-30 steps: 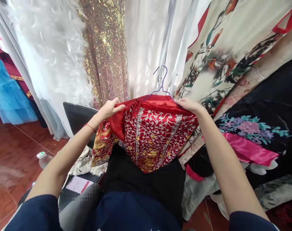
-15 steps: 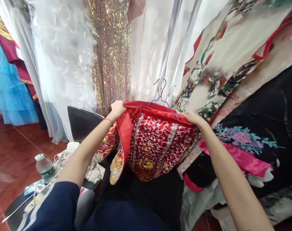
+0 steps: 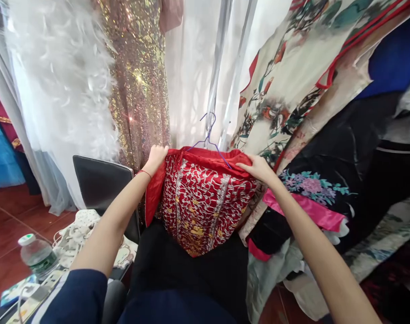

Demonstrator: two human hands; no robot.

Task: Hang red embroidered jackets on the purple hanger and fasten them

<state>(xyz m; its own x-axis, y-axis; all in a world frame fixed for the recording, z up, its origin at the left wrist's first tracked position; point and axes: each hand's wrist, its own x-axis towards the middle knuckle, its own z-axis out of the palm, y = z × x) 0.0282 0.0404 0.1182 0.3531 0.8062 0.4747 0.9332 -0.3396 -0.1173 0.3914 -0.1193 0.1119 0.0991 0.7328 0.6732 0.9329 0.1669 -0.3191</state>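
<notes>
A red embroidered garment (image 3: 200,202) with silver and gold patterns hangs on a thin purple wire hanger (image 3: 208,135) in front of me. My left hand (image 3: 157,157) is closed on the garment's upper left edge, by the red lining. At the upper right edge, my right hand (image 3: 257,167) pinches the fabric over the hanger's arm. The garment's lower end rests against my dark lap (image 3: 188,270).
Hanging clothes surround me: a white feathered dress (image 3: 56,90), a gold sequin gown (image 3: 137,76), floral robes (image 3: 293,76) and a black flowered robe (image 3: 330,180) on the right. A black chair back (image 3: 100,180) stands at the left, with a water bottle (image 3: 38,256) and white cloth lower left.
Both hands have lifted the garment's top farther away from me. The left front panel, folded out earlier, now lies closed against the garment. My view has shifted slightly right.
</notes>
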